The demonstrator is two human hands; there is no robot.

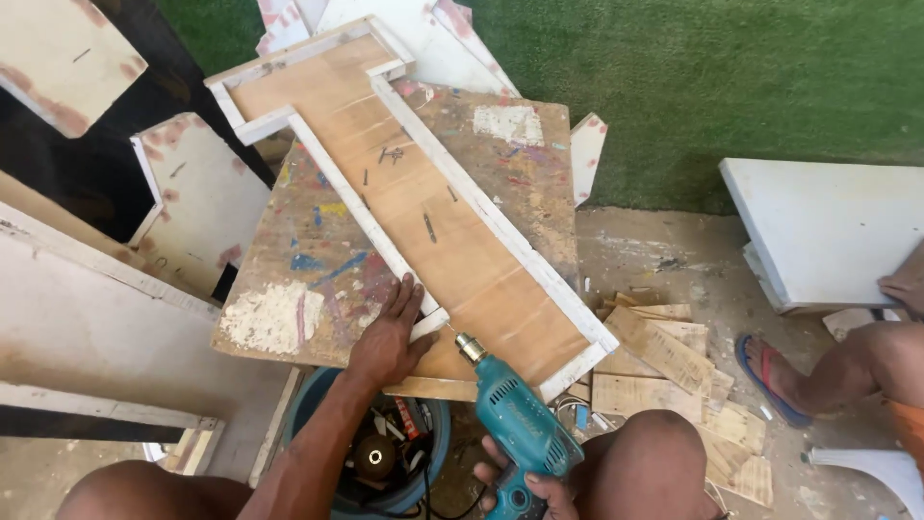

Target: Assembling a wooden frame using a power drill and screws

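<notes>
Now drilling the frame point(423, 207) at the bench's point(289, 289) near edge.
Right hand point(525, 486) grips drill point(515, 419); left hand point(390, 337) lies flat, open, steadying; next calls for straight pressure.

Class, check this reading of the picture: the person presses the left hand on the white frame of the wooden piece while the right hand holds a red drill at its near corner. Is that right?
Not quite: the drill is teal, not red, as the head view shows. The rest stands: the left hand presses on the white frame, and the right hand holds the drill at the near corner.
</notes>
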